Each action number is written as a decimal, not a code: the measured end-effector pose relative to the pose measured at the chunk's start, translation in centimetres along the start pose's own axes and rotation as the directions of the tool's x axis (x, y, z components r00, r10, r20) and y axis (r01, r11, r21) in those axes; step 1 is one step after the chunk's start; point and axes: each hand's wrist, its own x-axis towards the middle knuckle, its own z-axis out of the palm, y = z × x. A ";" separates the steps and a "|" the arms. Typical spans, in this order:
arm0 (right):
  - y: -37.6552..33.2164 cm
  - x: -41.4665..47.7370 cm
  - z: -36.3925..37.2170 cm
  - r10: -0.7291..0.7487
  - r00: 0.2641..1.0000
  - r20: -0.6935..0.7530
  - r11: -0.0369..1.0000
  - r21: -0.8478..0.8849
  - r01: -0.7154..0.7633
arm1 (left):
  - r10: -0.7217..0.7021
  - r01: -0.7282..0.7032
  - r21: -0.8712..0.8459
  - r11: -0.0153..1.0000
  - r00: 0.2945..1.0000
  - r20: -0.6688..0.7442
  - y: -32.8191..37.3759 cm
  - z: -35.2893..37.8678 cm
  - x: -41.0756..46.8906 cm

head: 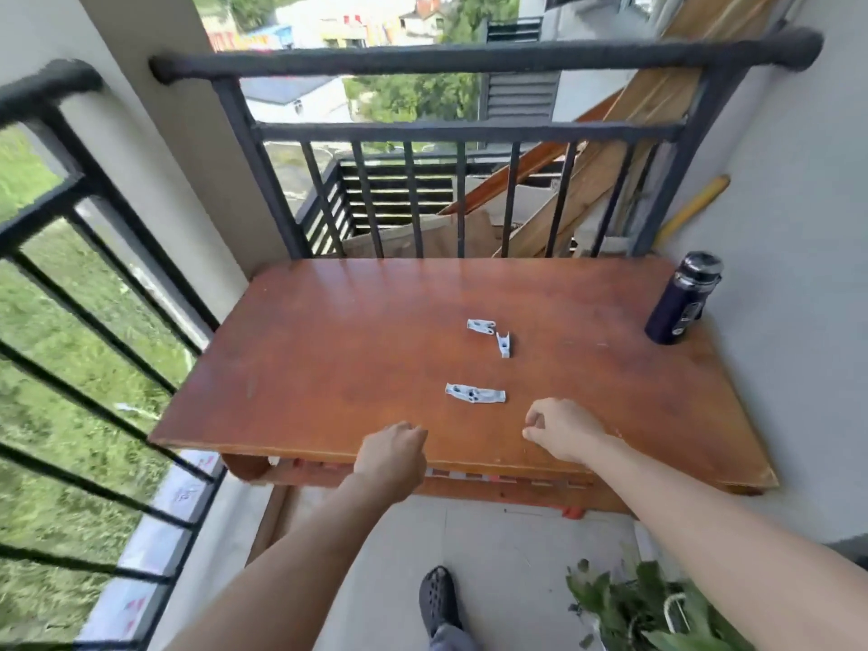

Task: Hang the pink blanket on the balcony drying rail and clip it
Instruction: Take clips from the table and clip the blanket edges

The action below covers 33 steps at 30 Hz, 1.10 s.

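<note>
Pale clips (pixel 475 393) lie scattered on the wooden table (pixel 329 350).

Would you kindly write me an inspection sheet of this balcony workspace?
Surface: wooden table, standing below the rail.
Job's things: pegs lie mid-table; nothing hangs on the rail; blanket not in view.
Clutter: dark bottle, upright at the table's far right corner.
Grippers: left hand and right hand at the near edge, fingers curled, nothing seen held.
Cables: nothing seen.
Surroundings: planks lean behind the rail; plant at lower right.
</note>
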 end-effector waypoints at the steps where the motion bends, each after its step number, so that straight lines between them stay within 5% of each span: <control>1: -0.4 1.1 0.1 0.010 1.000 0.005 1.000 -0.004 -0.010 | 0.002 -0.002 -0.008 1.000 1.000 0.017 -0.6 0.2 1.3; 13: -2.5 12.7 7.5 -0.130 0.989 0.074 0.990 -0.040 0.133 | -0.021 0.041 -0.085 0.996 0.976 0.216 -4.0 6.2 13.5; 19: -0.4 11.7 9.4 -0.261 0.964 0.055 0.964 -0.041 0.263 | 0.045 -0.034 -0.079 0.996 0.988 0.150 -2.6 8.8 12.9; 25: 2.7 10.6 7.1 -0.201 0.979 0.034 0.980 0.013 0.200 | 0.083 -0.080 -0.047 0.996 0.995 0.060 -0.4 9.8 10.5; 33: 1.9 8.4 4.9 -0.241 0.968 0.066 0.970 0.038 0.239 | 0.080 -0.076 -0.029 0.997 0.981 0.176 0.5 9.4 5.4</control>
